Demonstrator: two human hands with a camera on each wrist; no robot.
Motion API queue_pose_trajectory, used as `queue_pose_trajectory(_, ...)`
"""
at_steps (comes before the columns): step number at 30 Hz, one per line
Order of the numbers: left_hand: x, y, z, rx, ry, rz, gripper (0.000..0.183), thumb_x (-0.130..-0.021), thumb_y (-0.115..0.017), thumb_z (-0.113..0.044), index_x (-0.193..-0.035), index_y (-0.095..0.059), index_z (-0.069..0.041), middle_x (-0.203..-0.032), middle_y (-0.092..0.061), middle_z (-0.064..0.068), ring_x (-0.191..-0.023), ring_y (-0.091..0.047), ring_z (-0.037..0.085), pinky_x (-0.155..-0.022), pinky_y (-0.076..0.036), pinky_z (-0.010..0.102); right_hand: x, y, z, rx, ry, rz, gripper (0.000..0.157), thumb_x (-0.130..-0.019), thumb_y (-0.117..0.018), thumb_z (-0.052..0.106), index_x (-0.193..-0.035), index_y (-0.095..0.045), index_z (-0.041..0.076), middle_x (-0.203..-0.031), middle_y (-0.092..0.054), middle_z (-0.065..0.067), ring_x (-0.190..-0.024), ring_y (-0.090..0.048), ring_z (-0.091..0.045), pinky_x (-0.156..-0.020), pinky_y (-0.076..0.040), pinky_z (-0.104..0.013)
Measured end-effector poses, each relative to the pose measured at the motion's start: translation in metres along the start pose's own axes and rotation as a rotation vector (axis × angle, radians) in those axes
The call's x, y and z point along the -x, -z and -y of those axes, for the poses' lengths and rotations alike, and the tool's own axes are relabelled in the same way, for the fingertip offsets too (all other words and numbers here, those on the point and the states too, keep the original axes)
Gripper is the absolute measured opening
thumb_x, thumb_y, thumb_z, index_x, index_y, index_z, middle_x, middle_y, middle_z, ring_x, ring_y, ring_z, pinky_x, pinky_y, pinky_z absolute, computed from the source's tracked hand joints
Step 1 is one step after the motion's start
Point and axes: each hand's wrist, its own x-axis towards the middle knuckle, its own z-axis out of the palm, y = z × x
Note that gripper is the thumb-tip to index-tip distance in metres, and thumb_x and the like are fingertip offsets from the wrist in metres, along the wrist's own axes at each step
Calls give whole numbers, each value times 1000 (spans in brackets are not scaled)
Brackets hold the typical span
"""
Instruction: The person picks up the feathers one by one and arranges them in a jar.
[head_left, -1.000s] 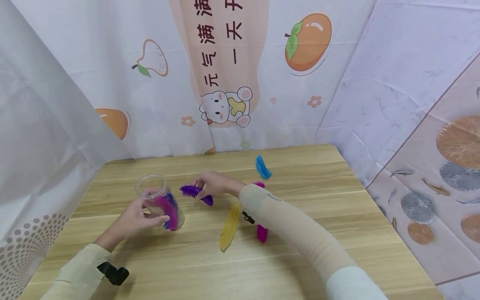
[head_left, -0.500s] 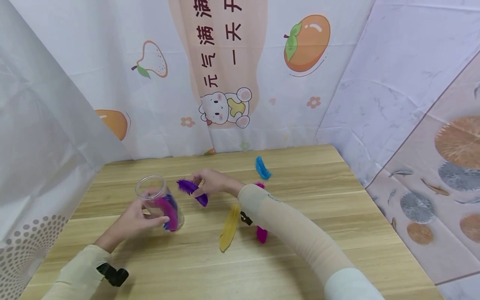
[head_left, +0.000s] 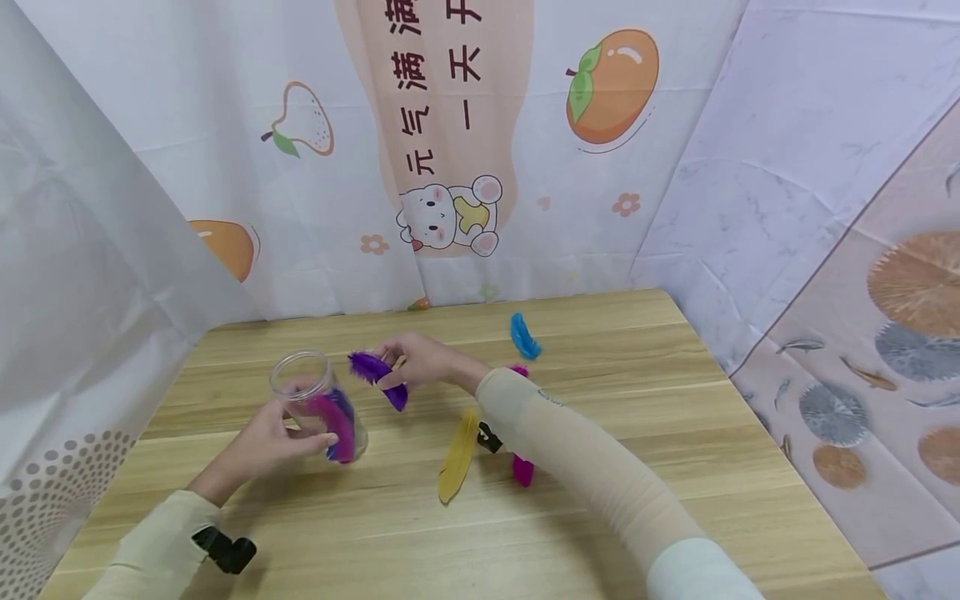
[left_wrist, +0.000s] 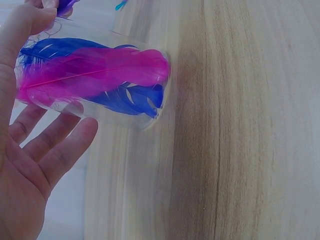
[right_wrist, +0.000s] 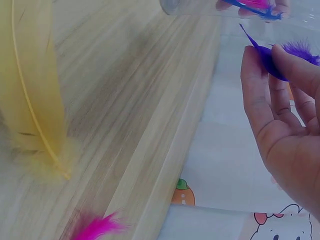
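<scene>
A clear open-topped jar stands upright at the left of the table, with my left hand wrapped around its side. Inside the jar lie a magenta feather and blue feathers, seen through the wall in the left wrist view. To the right of the jar, my right hand pinches a purple feather between thumb and fingers, held above the table. In the right wrist view the purple feather shows between the thumb and forefinger, close to the jar.
On the wooden table lie a yellow feather in the middle and a light blue feather toward the back. A magenta feather is partly covered by the right sleeve. Printed curtains hang behind the table and at its sides.
My right hand has shifted slightly left and back with the purple feather, closer to the jar, and the feather has tilted. My left hand and the jar have stayed in place.
</scene>
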Motion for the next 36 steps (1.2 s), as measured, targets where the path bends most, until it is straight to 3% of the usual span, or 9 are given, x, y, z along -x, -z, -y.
queue_pose_trajectory(16,0,-1,-1,43,-20,4,73,-82,-84,-1,-141,-41,-4,-124,-60,19,-103,-66,16,-77,-62,39,1,2,3,-112,13,9,29,-90,-73,-4,-118,-67,2,-96,-66,-9,-80,-71,-20,-69,-62,-36)
queue_pose_trajectory(36,1,0,-5,-6,2,-7,73,-83,-85,-6,-142,-41,-6,-126,-59,16,-105,-63,16,-79,-61,35,3,6,15,-203,22,13,32,-92,-72,-3,-123,-66,1,-98,-64,-9,-84,-69,-20,-73,-62,-40)
